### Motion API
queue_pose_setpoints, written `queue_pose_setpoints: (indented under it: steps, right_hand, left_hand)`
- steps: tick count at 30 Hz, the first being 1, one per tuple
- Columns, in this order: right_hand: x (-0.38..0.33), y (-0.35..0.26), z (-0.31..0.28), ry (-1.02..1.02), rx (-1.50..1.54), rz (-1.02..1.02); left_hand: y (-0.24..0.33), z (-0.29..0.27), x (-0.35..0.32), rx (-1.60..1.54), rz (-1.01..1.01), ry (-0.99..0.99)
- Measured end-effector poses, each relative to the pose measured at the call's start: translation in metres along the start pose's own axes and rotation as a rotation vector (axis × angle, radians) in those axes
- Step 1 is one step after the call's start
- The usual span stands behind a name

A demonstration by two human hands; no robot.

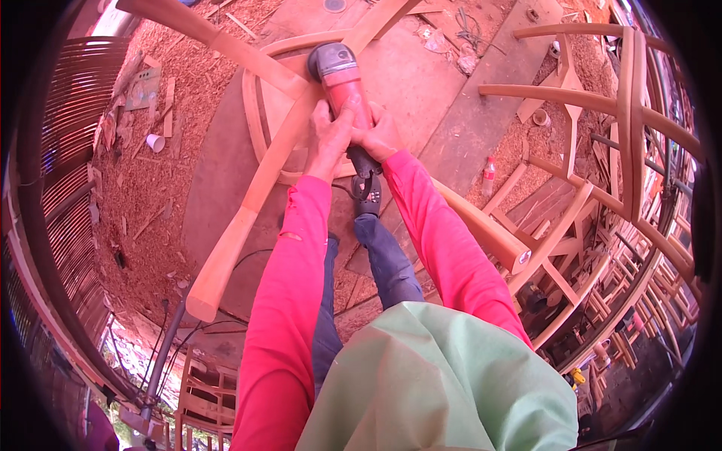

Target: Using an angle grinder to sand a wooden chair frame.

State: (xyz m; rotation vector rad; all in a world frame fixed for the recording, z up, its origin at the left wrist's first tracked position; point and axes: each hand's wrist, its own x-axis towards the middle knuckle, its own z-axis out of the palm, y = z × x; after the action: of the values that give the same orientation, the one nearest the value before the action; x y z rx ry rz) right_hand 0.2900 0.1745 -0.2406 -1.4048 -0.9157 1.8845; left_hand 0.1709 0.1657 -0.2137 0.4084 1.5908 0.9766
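Note:
Both of my hands grip a red angle grinder (pixel 349 94) with a dark head and a black rear end. My left hand (pixel 329 139) wraps its left side, and my right hand (pixel 381 135) closes round the right side. The grinder's head lies over or against the joint of a wooden furniture frame (pixel 263 169) with thick splayed legs and a curved ring; exact contact is hidden. A black cord trails from the tool's rear, close above my shoe (pixel 367 197). Another thick wooden leg (pixel 481 225) sticks out below my right forearm.
Wooden chair frames (pixel 633 113) crowd the right side, with more stacked behind. Shavings and offcuts cover much of the floor. A white cup (pixel 155 143) lies at left and a small bottle (pixel 489 171) stands at right. A slatted screen (pixel 79 143) edges the left. Cables run at lower left.

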Motion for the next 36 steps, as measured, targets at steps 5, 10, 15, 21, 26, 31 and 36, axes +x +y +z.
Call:
queue_pose_setpoints:
  steps: [5, 10, 15, 21, 26, 31, 36]
  right_hand:
    - [0.002, 0.013, 0.001, -0.010, -0.094, -0.028]
    - [-0.009, 0.022, 0.019, -0.059, -0.057, -0.037]
    - [-0.025, 0.014, 0.033, -0.094, -0.067, 0.046]
    - [-0.036, 0.029, 0.026, -0.095, -0.141, 0.020]
    - [-0.030, 0.020, 0.022, -0.100, -0.095, 0.017]
    - [0.002, 0.013, 0.004, -0.064, -0.070, -0.054]
    - [0.015, -0.006, -0.009, -0.057, -0.019, 0.053]
  left_hand:
    - [-0.001, -0.007, -0.004, -0.021, -0.007, 0.011]
    - [-0.006, -0.028, -0.017, -0.068, -0.044, 0.002]
    - [-0.015, -0.042, -0.028, -0.068, -0.018, 0.036]
    - [-0.018, -0.041, -0.047, -0.065, -0.056, 0.054]
    - [-0.013, -0.034, -0.041, -0.039, -0.024, 0.059]
    - [-0.001, -0.011, -0.008, 0.004, -0.007, 0.024]
    - [0.008, 0.005, 0.009, 0.044, -0.016, 0.020]
